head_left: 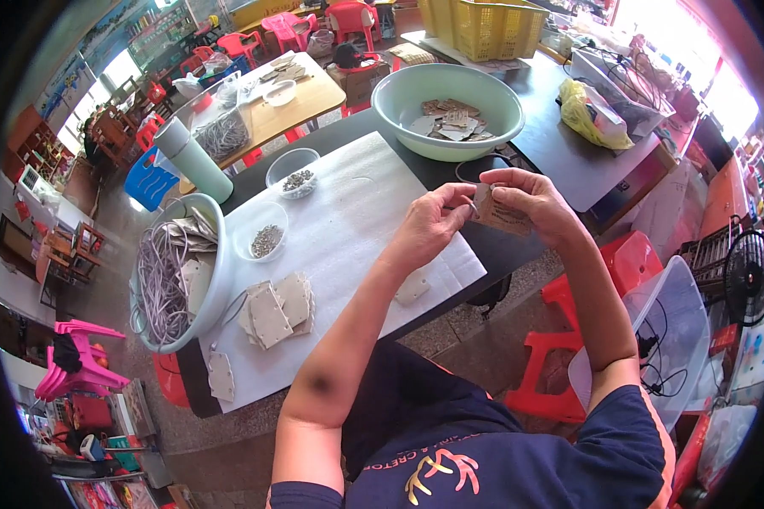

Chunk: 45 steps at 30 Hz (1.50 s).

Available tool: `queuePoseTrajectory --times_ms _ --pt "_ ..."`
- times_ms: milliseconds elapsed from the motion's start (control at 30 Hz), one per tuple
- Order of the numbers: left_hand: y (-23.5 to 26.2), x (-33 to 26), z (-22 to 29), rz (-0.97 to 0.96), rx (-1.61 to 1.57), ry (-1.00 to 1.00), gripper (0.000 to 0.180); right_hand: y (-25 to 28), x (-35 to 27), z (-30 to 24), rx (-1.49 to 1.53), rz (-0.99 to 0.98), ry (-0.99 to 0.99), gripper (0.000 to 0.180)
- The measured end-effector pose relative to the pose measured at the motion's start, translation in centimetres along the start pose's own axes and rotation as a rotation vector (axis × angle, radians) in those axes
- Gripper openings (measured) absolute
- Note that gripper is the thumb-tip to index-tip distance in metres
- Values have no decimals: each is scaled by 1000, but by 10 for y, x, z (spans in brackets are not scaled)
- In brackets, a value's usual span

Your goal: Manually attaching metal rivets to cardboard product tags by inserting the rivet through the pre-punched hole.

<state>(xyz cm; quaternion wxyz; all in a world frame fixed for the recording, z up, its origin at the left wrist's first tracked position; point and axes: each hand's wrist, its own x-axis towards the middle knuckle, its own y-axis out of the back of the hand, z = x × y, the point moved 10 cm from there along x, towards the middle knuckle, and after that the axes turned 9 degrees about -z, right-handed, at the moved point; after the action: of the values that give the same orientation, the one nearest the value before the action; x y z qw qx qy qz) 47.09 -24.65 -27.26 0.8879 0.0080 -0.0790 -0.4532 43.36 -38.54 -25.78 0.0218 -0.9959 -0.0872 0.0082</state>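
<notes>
My right hand (530,204) grips a small brown cardboard piece (505,219) with print on it, above the right edge of the table. Close against the card's left edge, my left hand (437,222) is closed in a pinch; whatever lies between its fingertips is too small to make out. Under my forearms a white foam sheet (356,212) covers much of the black table. A stack of pale grey cards (272,312) with small holes lies on it, and a single card (412,288) rests near my left forearm. Two clear bowls hold small metal pieces (268,241) (298,181).
A pale green basin (390,110) with brown and grey cards stands beyond my hands. At the left, a light blue basin (219,293) holds grey cord (161,280) and cards, beside a pale green bottle (195,157). Red stools (560,339) and a clear bin (675,331) stand at the right.
</notes>
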Motion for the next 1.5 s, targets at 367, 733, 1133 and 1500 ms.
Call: queuePoseTrajectory --times_ms 367,733,1133,1500 --pt "7 -15 53 143 696 -280 13 30 -7 -3 -459 112 104 31" --pt "5 2 32 26 597 44 21 -28 -25 -58 -989 224 320 34" --pt "-2 5 62 141 721 -265 14 -11 6 -6 -431 63 18 15" --pt "36 -39 140 274 377 -424 10 142 -20 42 -989 468 -165 24"
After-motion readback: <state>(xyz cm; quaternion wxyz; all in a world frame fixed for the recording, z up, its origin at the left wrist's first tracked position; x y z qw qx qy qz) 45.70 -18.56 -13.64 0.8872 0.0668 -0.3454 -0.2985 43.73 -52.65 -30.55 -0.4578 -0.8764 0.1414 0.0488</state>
